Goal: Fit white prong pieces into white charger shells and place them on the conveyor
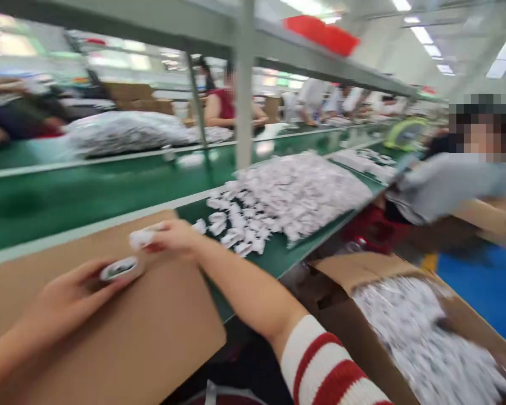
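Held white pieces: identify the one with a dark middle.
The dark-centred piece in the left hand; the other piece in the right hand looks all white.

texts: none readable | labels, brands: none readable | numbers: none readable | signs: none readable

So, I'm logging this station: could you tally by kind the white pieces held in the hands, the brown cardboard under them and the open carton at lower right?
Held white pieces: 2 (left hand one, right hand one)
Brown cardboard: 1
Open carton: 1
Total: 4
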The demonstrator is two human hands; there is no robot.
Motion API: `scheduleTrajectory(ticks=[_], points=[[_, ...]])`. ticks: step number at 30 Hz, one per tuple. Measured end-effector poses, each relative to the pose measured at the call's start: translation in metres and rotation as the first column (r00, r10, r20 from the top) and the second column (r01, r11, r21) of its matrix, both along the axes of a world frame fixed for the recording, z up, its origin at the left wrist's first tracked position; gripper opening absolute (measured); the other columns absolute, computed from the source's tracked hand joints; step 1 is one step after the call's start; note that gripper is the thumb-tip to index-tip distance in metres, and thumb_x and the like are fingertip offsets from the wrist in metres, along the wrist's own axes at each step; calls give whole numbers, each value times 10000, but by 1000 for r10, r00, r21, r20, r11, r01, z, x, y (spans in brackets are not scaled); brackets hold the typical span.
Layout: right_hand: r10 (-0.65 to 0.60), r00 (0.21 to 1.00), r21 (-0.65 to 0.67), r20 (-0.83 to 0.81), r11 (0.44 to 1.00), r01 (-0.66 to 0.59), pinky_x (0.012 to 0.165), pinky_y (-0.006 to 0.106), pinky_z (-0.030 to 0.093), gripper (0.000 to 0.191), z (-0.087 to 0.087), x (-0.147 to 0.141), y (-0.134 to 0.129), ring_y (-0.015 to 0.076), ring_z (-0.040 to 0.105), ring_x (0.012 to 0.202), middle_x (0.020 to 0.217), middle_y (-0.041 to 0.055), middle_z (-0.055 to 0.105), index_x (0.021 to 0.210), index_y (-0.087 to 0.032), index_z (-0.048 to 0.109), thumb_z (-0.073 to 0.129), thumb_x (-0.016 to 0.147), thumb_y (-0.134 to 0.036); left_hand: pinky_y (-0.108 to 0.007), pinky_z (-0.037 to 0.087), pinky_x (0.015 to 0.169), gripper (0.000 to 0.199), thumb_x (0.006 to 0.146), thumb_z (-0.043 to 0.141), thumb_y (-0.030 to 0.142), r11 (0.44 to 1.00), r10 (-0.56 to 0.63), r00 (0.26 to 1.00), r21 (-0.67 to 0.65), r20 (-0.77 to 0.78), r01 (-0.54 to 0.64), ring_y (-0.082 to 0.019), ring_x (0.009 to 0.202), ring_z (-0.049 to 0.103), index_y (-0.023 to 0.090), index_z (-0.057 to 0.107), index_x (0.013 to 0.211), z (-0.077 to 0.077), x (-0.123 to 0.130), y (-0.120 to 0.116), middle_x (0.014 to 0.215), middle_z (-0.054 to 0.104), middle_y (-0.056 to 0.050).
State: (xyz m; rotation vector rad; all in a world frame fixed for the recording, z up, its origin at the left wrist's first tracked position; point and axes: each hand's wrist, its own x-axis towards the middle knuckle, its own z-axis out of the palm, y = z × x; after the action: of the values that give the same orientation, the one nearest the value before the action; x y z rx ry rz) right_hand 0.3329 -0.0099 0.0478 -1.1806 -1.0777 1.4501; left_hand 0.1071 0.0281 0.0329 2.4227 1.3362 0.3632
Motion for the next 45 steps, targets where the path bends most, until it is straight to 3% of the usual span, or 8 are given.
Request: scheduleTrajectory(ticks=[3,8,16,19,23,32,39,45], points=[[101,927,-15,-361,993,-114,769,175,553,155,-7,-6,0,82,658,785,821,-23,724,825,-159,716,727,719,-46,-436,537,1027,714,765,683,742,998,-18,966,-50,258,32,-303,1110,644,232,622,1261,-25,-26,-24,1234,693,-58],[71,918,-97,-390,988,-118,630,148,552,274,-14,-14,-16,72,590,663,776,2,700,827,-151,754,879,585,-175,-390,548,896,540,849,670,649,989,-65,921,-100,383,112,-279,1023,651,202,687,1151,-23,-25,-27,1131,700,-84],[-71,997,129,-14,989,72,577,230,501,387,-21,-36,-26,94,555,648,815,3,666,925,-189,750,890,647,-419,-357,499,871,430,861,701,557,978,-193,893,9,407,208,-252,978,638,201,714,1103,-22,-30,-30,1027,712,-61],[-209,939,404,275,911,85,692,279,527,273,-24,-36,-31,131,603,770,932,25,668,977,-216,763,815,764,-377,-330,491,869,379,881,698,530,976,-197,873,8,446,216,-231,974,634,213,723,1087,-24,-29,-30,1032,714,-48],[-282,773,613,568,772,-169,857,335,524,214,-23,-36,-39,178,613,924,975,45,645,1108,-246,744,654,916,-278,-315,481,858,364,882,708,524,977,-199,858,31,473,209,-215,948,626,212,730,1069,-27,-27,-30,998,712,-39],[-333,495,556,803,718,-418,856,376,477,268,-22,-46,-40,242,531,960,997,94,597,1117,-192,676,502,921,-137,-341,469,913,342,910,674,482,968,-242,847,63,473,242,-229,988,623,204,719,1104,-31,-26,-29,1065,713,-49],[-373,514,608,773,668,-429,833,366,468,302,-21,-46,-39,241,520,940,973,95,594,1153,-172,660,478,919,-116,-328,458,869,305,915,667,477,968,-249,851,98,462,229,-218,933,621,204,723,1038,-32,-24,-29,1001,708,-42],[-353,479,568,804,695,-441,821,366,464,251,-21,-48,-38,239,530,938,977,88,592,1073,-202,662,486,918,-112,-331,447,843,327,918,641,510,971,-234,864,68,446,228,-221,903,610,204,729,992,-29,-23,-29,939,697,-45]])
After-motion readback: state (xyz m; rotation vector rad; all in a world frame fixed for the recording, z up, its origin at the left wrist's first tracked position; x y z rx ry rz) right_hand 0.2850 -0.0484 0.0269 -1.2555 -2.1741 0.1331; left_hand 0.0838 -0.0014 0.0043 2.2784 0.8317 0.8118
